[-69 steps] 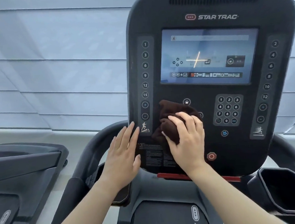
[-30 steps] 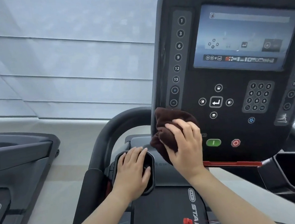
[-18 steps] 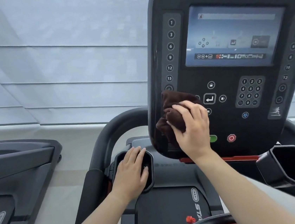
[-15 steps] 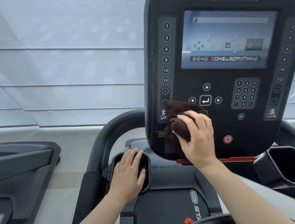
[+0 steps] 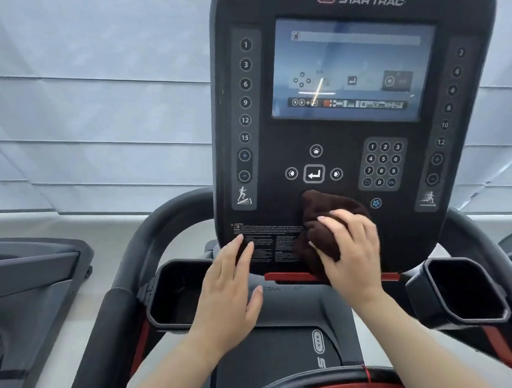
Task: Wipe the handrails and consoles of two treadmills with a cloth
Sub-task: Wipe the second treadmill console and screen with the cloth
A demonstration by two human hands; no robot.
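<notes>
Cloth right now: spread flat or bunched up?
Bunched up. The cloth is a crumpled wad, gripped by the curled fingers of the right hand and pressed against the lower console.

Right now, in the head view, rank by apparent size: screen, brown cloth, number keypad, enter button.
Largest first:
screen
brown cloth, partly under the right hand
number keypad
enter button
Cloth and keypad look close, so that pair is unsure.

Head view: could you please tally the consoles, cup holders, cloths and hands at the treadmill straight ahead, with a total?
Console: 1
Cup holders: 2
Cloth: 1
Left hand and right hand: 2
Total: 6
</notes>
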